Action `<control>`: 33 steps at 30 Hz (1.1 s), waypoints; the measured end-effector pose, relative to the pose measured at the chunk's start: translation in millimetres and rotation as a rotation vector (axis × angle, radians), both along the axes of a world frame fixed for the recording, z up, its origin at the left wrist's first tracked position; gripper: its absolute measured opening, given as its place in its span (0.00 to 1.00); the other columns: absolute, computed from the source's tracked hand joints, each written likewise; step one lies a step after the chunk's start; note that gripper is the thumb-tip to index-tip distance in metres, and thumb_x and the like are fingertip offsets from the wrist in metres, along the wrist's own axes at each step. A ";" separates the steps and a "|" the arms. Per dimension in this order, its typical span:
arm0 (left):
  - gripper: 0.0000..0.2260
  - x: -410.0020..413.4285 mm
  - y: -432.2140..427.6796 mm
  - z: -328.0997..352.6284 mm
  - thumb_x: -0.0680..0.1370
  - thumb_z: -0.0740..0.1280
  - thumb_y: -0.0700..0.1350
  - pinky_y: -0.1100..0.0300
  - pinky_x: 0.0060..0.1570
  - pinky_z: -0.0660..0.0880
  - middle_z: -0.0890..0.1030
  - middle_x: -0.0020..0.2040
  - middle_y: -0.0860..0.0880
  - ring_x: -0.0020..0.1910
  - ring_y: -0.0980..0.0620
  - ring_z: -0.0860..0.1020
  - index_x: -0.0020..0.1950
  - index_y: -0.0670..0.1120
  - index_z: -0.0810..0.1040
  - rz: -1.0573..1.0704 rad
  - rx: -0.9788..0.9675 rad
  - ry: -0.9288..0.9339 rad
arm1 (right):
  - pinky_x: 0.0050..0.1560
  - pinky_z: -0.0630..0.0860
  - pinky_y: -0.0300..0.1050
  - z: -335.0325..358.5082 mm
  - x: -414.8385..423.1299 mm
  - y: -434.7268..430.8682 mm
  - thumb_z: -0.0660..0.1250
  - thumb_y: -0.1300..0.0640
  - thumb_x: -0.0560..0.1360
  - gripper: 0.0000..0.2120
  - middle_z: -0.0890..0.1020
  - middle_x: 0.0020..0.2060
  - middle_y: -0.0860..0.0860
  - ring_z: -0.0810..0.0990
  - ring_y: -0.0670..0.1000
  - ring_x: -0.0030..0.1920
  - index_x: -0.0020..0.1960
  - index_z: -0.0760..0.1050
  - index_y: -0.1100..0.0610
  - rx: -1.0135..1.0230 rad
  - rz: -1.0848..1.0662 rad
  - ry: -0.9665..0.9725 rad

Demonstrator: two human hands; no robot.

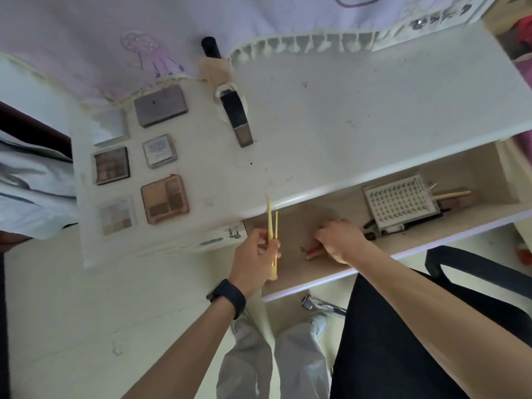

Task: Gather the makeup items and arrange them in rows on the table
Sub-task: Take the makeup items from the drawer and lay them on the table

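Observation:
My left hand (254,260) grips two thin yellow sticks (272,223) that point up over the table's front edge. My right hand (339,239) reaches down into the open drawer (290,272) and its curled fingers rest on a small red tube (315,251); how firmly it holds the tube is hidden. On the white table (331,125), at the left, several flat eyeshadow palettes lie in two rows, among them a brown palette (164,198) and a grey box (160,105). A dark bottle (236,116) lies further right.
The drawer's right end holds a white tray of false lashes (400,201), dark pens (414,224) and wooden-handled brushes (452,194). A black cylinder (211,47) stands at the table's back by a lilac cloth. A black chair (460,283) stands on my right.

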State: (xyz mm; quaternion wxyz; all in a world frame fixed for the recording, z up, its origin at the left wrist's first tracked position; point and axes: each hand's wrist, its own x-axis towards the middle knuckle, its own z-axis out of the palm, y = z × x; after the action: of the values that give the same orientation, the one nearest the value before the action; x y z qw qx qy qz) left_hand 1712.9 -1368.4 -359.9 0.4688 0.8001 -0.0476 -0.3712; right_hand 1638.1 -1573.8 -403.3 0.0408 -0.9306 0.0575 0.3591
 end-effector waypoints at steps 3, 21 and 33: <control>0.03 5.4 4.7 7.4 0.80 0.68 0.45 0.65 0.40 0.79 0.82 0.44 0.55 0.40 0.57 0.84 0.52 0.52 0.76 0.029 -0.020 -0.008 | 0.64 0.70 0.52 -5.6 4.4 4.2 0.58 0.60 0.83 0.12 0.79 0.60 0.53 0.77 0.57 0.62 0.61 0.78 0.54 -0.055 0.068 0.068; 0.13 148.2 -31.7 57.4 0.76 0.73 0.50 0.50 0.48 0.82 0.81 0.47 0.52 0.44 0.48 0.83 0.56 0.51 0.73 0.144 0.179 -0.216 | 0.45 0.75 0.28 114.3 6.6 10.5 0.67 0.49 0.80 0.06 0.84 0.42 0.35 0.83 0.38 0.45 0.56 0.80 0.43 0.709 -0.793 -0.713; 0.19 155.0 -40.9 36.9 0.80 0.63 0.56 0.49 0.51 0.76 0.74 0.60 0.45 0.55 0.42 0.77 0.67 0.49 0.68 -0.140 0.465 -0.645 | 0.36 0.68 0.34 117.8 164.7 -68.0 0.65 0.50 0.80 0.07 0.84 0.39 0.46 0.80 0.49 0.40 0.47 0.79 0.52 0.393 -1.001 -0.647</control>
State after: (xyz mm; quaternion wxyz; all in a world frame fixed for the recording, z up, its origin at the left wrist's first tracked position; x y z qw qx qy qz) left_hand 1867.9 -1409.3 -323.0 0.2098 0.9551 -0.1614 -0.1329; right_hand 1802.9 -1641.8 -285.6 0.3895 -0.8277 0.4041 0.0004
